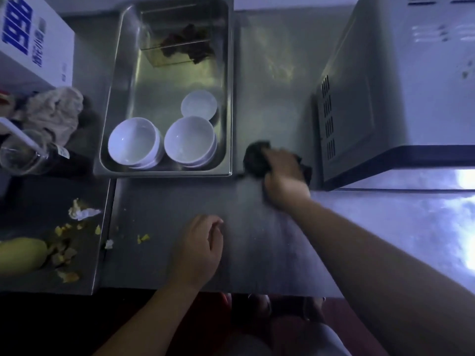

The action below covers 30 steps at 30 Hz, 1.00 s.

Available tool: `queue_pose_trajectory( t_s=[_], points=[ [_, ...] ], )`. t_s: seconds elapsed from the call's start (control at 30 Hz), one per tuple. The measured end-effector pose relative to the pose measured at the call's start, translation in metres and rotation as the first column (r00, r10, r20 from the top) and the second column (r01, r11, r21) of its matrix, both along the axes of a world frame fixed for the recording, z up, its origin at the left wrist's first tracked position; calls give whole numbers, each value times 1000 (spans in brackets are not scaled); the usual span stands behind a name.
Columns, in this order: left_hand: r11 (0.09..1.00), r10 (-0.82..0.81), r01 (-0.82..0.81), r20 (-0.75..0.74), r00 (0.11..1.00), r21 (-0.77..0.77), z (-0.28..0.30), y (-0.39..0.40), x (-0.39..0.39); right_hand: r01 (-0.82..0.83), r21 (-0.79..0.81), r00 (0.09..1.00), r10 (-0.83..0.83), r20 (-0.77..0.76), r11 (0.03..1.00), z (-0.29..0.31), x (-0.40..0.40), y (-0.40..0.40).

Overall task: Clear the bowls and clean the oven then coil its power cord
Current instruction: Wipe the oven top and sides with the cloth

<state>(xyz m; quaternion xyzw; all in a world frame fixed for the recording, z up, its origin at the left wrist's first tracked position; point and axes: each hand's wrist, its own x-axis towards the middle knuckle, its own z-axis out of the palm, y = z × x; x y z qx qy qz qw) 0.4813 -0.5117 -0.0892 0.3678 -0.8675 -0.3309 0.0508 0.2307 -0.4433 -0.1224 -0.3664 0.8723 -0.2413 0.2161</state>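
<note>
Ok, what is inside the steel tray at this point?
The steel tray holds white bowls: two stacks near its front edge and a smaller dish behind them. A dark clump lies at the far end. How many bowls each stack holds is hidden.

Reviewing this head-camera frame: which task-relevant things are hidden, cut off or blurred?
- Power cord: none visible in the head view.
- Oven: front and right part cut off by the frame edge.
- Dark cloth: motion-blurred and partly covered by the right hand.
- Dark item at the far end of the metal tray: too dim to identify.
</note>
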Motion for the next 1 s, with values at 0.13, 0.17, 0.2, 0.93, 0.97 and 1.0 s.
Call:
queue_pose_trajectory(
  t_s=[0.13, 0.17, 0.2, 0.93, 0.97, 1.0],
  points=[
    [999, 13, -12, 22, 1000, -48, 2, 3, 8, 374, 144, 927, -375, -21, 916, 18, -70, -81],
    [998, 12, -11, 17, 1000, -62, 4, 5, 12, 387, 178, 921, -388, -31, 905, 20, -85, -96],
    [998, 15, -13, 21, 1000, -66, 5, 5, 17, 360, 200, 931, -363, -24, 911, 18, -96, -108],
    [996, 46, -40, 70, 996, -86, 11, 20, 23, -658, 3, 753, 657, -29, 753, -23, 147, 189],
    [996, 44, -38, 73, 996, -77, 11, 22, 24, -673, 33, 738, 674, -32, 739, -23, 140, 189],
    [998, 44, -40, 72, 996, -57, 11, 24, 26, -675, 62, 734, 677, -44, 735, -22, 131, 182]
  ],
)
